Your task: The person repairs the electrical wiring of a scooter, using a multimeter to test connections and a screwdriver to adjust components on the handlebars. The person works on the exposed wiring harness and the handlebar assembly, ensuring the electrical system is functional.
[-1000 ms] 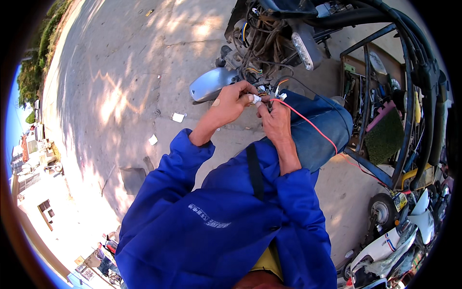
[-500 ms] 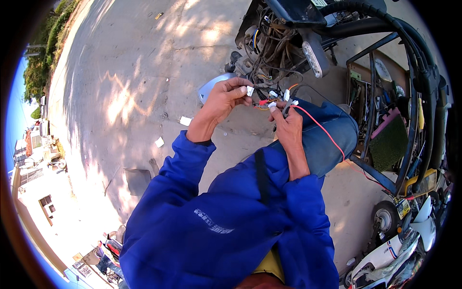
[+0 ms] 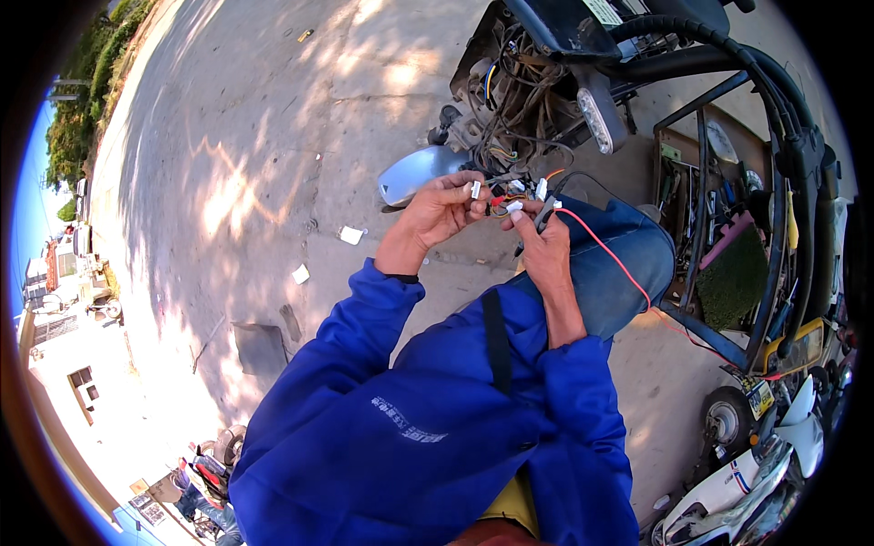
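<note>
Between thumb and finger, my left hand (image 3: pixel 435 218) pinches a small white plug connector (image 3: pixel 475 189). Close by on the right, my right hand (image 3: pixel 548 257) grips another white connector (image 3: pixel 515 207) and a dark lead (image 3: pixel 544 217). Several thin coloured wires and a red piece (image 3: pixel 497 202) lie between the fingertips, partly hidden. Another white connector (image 3: pixel 542 188) hangs just beyond the right hand. A red wire (image 3: pixel 605 250) runs from beside the right fingers across my trouser leg (image 3: pixel 619 282) toward the metal frame. Beyond both hands, a tangled wiring harness (image 3: pixel 528 100) spills from the vehicle's front.
A silver-blue curved panel (image 3: pixel 414 175) sits past my left hand. At right stand a black tubular frame (image 3: pixel 701 191) and a tray of tools (image 3: pixel 678 173). A white motorcycle (image 3: pixel 728 491) is at lower right. Paper scraps (image 3: pixel 351 235) and a dark flat piece (image 3: pixel 260 348) lie on the ground.
My left hand has moved slightly right and down, bringing its white connector nearer the wires at my right hand. The right hand has stayed nearly in place, its fingers shifting a little.
</note>
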`<state>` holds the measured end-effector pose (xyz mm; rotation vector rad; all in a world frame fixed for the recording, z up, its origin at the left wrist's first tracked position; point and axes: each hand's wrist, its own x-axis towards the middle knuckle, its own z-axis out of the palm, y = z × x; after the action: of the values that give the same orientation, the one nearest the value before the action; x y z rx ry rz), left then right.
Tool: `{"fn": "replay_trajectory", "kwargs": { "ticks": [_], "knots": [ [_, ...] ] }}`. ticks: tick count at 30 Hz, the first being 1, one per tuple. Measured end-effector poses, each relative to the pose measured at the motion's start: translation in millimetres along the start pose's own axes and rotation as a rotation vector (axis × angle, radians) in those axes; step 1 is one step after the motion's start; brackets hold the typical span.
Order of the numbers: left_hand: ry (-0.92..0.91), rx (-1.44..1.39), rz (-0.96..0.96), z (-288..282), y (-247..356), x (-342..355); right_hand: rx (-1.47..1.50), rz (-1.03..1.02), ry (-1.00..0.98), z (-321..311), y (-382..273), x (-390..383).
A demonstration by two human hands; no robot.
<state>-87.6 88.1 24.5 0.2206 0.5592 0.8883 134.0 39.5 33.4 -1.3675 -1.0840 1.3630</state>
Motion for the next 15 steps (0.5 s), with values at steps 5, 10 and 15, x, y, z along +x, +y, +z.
{"fn": "replay_trajectory", "kwargs": {
  "ticks": [5,10,15],
  "knots": [
    [-0.017,0.019,-0.035,-3.1,0.4,0.5,0.038,-0.009,-0.009,1.3,3.2,0.2],
    [-0.066,-0.004,-0.045,-6.8,-1.6,-0.5,0.023,-0.015,-0.016,1.7,4.3,1.3],
    [-0.144,-0.023,-0.061,-10.9,-3.3,0.6,-0.01,0.021,-0.05,-1.3,0.5,0.5]
  ]
}}
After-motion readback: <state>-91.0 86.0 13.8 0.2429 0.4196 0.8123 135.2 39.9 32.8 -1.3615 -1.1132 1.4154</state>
